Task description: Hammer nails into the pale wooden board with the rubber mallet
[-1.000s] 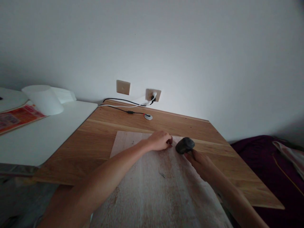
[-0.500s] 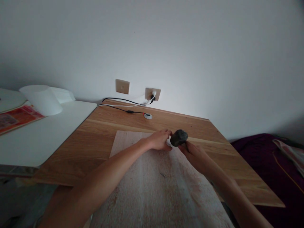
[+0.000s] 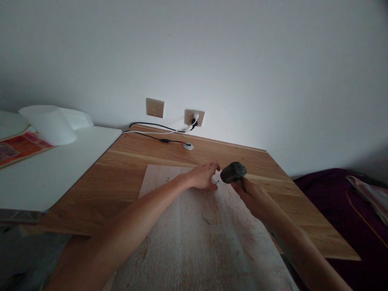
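My right hand [image 3: 250, 196] is closed around the handle of a hammer [image 3: 233, 172], whose dark, blocky head is raised over the far part of a pale wooden board [image 3: 194, 246]. My left hand [image 3: 204, 176] rests on that board, thumb and fingers spread apart. Between them a thin nail [image 3: 217, 182] sticks up; the fingertips do not appear to pinch it. The hammer head is just right of the nail, apart from it. A second small nail [image 3: 168, 179] stands upright near the board's far left corner. A small thin mark or sliver [image 3: 206, 220] shows nearer me.
Under the board is a brown wooden table [image 3: 115, 182] against the wall. Black and white cables run along its back to a wall socket [image 3: 194, 117]. On the left, a white table [image 3: 75, 165] carries a white roll [image 3: 48, 125] and a red packet [image 3: 22, 145]. Purple fabric [image 3: 321, 194] lies right.
The hammer head has moved right and slightly up, away from my left hand, so the nail now shows. My left hand stays in nearly the same place.
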A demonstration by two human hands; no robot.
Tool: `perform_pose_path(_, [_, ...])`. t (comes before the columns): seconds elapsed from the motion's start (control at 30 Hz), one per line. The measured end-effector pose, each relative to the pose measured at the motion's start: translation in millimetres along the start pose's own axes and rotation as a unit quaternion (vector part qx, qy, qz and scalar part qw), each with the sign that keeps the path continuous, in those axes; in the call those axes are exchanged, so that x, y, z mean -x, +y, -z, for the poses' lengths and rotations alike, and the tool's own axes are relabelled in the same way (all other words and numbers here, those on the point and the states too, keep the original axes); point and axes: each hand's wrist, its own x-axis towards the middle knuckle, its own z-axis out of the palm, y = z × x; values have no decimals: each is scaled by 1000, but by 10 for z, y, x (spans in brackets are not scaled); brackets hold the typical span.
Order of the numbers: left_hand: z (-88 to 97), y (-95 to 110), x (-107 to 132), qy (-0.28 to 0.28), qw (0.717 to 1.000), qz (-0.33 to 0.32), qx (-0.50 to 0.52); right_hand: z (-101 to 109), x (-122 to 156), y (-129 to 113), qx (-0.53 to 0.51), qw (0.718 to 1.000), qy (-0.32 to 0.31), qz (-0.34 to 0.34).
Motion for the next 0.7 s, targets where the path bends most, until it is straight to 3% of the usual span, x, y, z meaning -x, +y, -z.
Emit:
perform_pose_path(0.17, [-20,28,-9,22,999,20,-24,-71,-22,-31,-13,1000,5,11])
perform_pose_path(0.43, [-28,99,16,52,986,-35,-152,-98,200,396,7,997,50,-67])
perform_pose_path(0.6, [56,258,108,63,965,-116,-225,-183,245,508,5,996,68,-61])
perform_pose_path(0.7, [128,394,359,21,960,-195,-200,-201,245,533,0,997,70,-40])
